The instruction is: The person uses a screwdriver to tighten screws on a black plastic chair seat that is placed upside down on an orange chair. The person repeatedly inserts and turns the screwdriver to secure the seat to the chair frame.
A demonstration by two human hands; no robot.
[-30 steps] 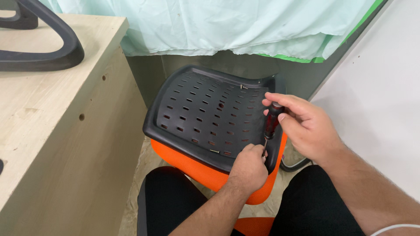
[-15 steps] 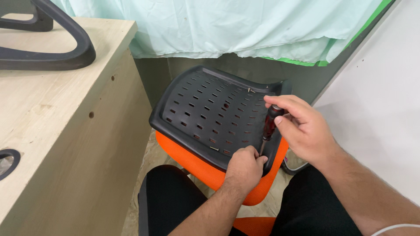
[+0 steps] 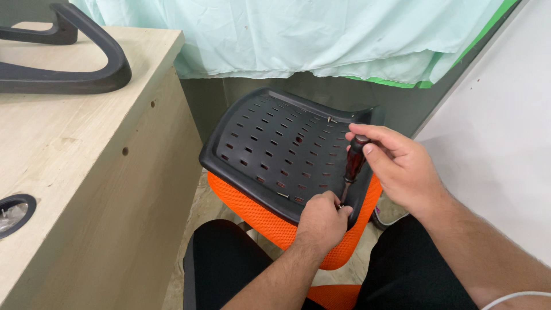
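Both forearms are bare, with no sleeves in view, and they carry some dark hair. The left hand (image 3: 321, 221) and the right hand (image 3: 402, 166) wear no gloves and no rings. The legs are covered by black trousers (image 3: 229, 258).

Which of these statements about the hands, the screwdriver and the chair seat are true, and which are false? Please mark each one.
1. The right hand holds the handle of the screwdriver. True.
2. The left hand rests flat on the wooden desk. False: it is at the lower tip of the screwdriver, on the black perforated seat plate.
3. The cushion under the black plate is orange. True.
4. The screwdriver lies flat on the floor. False: it stands nearly upright, tip down, at the plate's near edge.
5. A black curved armrest lies on the desk. True.
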